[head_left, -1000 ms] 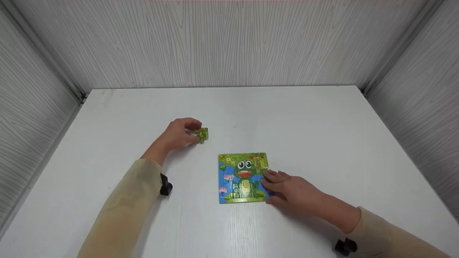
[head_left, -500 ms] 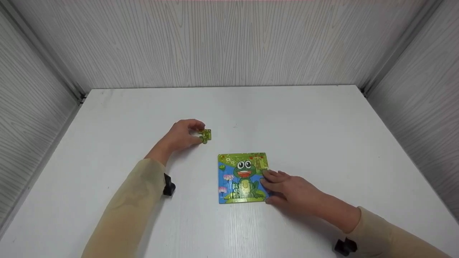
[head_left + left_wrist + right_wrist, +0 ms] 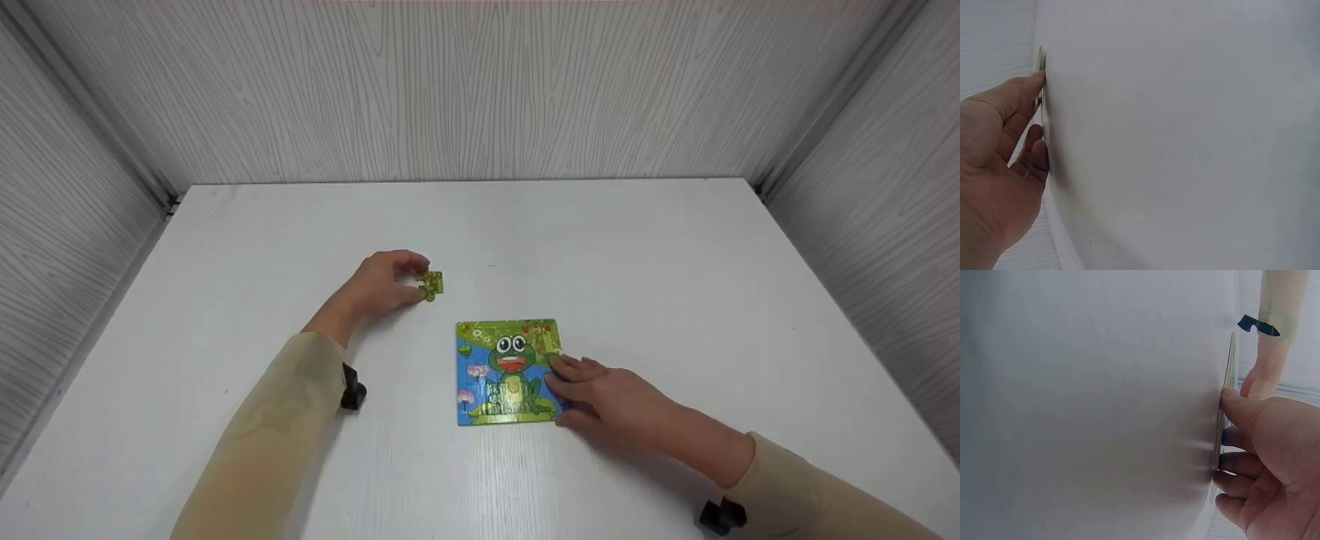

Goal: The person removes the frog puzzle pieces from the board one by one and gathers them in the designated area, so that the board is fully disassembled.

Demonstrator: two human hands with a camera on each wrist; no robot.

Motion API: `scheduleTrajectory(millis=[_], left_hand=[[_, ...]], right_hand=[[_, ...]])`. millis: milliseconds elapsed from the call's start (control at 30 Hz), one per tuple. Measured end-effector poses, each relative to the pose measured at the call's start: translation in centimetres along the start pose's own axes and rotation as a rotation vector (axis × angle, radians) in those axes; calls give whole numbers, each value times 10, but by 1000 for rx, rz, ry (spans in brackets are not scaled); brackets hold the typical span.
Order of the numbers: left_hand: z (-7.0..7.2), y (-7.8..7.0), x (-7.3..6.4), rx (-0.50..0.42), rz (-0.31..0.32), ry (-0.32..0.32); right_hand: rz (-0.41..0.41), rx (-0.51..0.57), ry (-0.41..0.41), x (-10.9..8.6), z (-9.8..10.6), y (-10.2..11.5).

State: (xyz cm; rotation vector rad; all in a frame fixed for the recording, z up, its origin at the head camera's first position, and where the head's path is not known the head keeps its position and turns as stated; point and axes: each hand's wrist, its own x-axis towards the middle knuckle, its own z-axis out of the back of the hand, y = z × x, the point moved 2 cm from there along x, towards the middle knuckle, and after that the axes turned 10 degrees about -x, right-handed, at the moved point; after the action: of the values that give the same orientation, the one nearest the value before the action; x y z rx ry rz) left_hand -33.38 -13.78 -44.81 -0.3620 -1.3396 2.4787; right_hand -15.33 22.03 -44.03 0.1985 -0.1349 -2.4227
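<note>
Our left hand (image 3: 381, 285) pinches a green jigsaw bit (image 3: 435, 282) beyond and left of the frog puzzle (image 3: 513, 382). Our right hand (image 3: 615, 397), fingers unclenched, touches that puzzle's right edge.

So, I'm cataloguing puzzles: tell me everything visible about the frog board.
The frog board is a thin, glossy square, apparently wood or card, lying on the white table. Its print shows a green frog, mouth open, with pink flowers on blue and green; faint joint lines show. The right grip touches its right edge.
</note>
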Motion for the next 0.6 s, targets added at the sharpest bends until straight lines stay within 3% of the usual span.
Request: scheduleTrajectory(millis=[367,600], left_hand=[[0,-1,-1,3,-21,7],[4,-7,-3,-12,44,-9]], right_hand=[[12,-7,-3,0,0,0],[2,1,2,-1,2,0]])
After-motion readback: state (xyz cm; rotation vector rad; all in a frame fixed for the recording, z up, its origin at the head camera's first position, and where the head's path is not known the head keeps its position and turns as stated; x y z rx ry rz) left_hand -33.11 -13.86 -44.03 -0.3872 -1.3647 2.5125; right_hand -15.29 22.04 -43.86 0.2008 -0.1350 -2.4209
